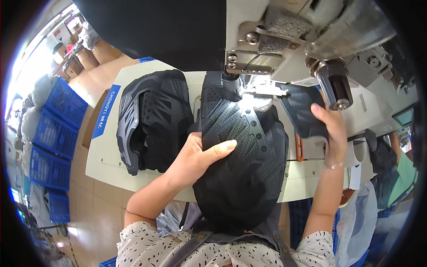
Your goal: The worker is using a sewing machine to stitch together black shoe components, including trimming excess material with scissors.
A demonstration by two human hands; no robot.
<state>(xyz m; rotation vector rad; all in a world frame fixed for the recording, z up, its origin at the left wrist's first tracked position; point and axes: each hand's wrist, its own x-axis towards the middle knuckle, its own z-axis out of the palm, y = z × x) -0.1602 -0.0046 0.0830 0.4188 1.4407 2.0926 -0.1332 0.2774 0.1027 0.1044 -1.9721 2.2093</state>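
A black shoe upper, textured and with a row of eyelet holes, lies under the lit needle area of the sewing machine. My left hand grips its left edge, thumb on top and the other fingers hidden beneath. My right hand holds a flat black fabric piece to the right of the needle, thumb on its face. The left end of that piece reaches close to the machine's foot; whether it joins the upper I cannot tell. Several more black and grey shoe uppers lie on the table to the left.
The pale tabletop has a ruler marking along its front edge. A shiny metal cylinder hangs from the machine near my right hand. Blue crates stand on the floor at left, and a clear plastic bag hangs at the lower right.
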